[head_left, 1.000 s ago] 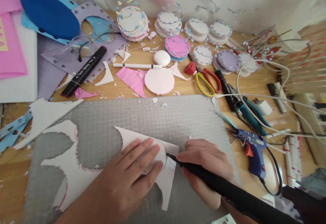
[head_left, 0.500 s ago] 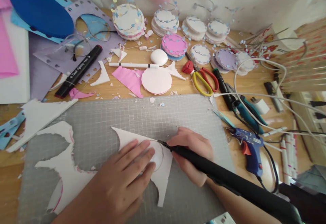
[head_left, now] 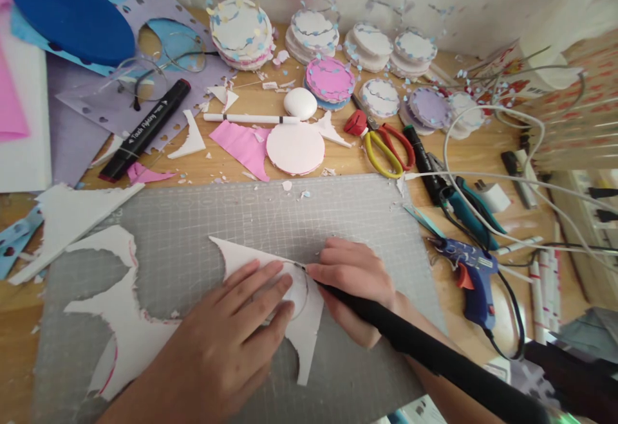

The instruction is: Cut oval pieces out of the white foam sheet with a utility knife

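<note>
A white foam board offcut (head_left: 305, 340) with curved, ragged edges lies on the grey cutting mat (head_left: 232, 212). My left hand (head_left: 232, 327) lies flat across it, fingers slightly spread, pressing it down. Part of a thin round outline shows beside the fingertips. My right hand (head_left: 355, 289) is closed around a long black craft knife (head_left: 410, 337). The knife's tip touches the board at the upper edge of the outline; the fingers partly hide the blade. A larger foam scrap (head_left: 132, 340) with pink-marked edges lies to the left, partly under my left forearm.
Behind the mat stand several small decorated round pieces (head_left: 371, 44), a white foam disc (head_left: 295, 147) and scissors (head_left: 386, 147). A blue glue gun (head_left: 470, 276), pliers (head_left: 468, 215) and a looping white cable (head_left: 502, 176) lie right. A black marker (head_left: 145, 131) rests left.
My right hand and the knife have shifted slightly left along the outline, and the knife tilts a little differently. My left hand stays on the board. The whole view has shifted slightly.
</note>
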### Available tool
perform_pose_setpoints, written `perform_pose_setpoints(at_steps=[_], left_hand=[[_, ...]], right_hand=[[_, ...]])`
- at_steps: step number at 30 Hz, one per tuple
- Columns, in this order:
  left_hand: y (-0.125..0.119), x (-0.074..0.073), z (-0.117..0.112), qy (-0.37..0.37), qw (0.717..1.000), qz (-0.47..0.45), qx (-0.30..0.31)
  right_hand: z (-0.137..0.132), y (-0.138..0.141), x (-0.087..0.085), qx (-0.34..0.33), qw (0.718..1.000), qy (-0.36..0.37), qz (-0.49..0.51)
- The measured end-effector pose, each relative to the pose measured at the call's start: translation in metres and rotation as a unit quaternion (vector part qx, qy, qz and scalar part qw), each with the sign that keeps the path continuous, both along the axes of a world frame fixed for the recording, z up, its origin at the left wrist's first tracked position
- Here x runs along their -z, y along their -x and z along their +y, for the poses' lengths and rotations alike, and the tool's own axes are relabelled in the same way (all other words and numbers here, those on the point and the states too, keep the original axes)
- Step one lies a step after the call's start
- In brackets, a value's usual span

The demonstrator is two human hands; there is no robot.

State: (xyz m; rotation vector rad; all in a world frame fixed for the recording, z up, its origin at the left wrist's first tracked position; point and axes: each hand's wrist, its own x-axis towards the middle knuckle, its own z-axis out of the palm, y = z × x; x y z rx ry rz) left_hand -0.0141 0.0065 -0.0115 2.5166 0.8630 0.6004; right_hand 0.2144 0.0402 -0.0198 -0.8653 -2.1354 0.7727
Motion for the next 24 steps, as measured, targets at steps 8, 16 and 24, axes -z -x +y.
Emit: perform_pose_setpoints(at_steps=[8,16,24], left_hand=[[0.000,0.005,-0.004,0.027,0.999,-0.017,-0.021],[0.003,0.003,-0.003,0.041,0.999,-0.008,0.004],[0.013,0.001,-0.004,0.054,0.996,0.048,0.060]], right_hand=[[-0.003,-0.002,-0.008,0.015,0.999,0.026,0.012],[-0.010,-0.007,-0.019,0.097,0.987,0.106,0.072],[0.002,0.001,-0.011,0.030,0.988,0.107,0.106]])
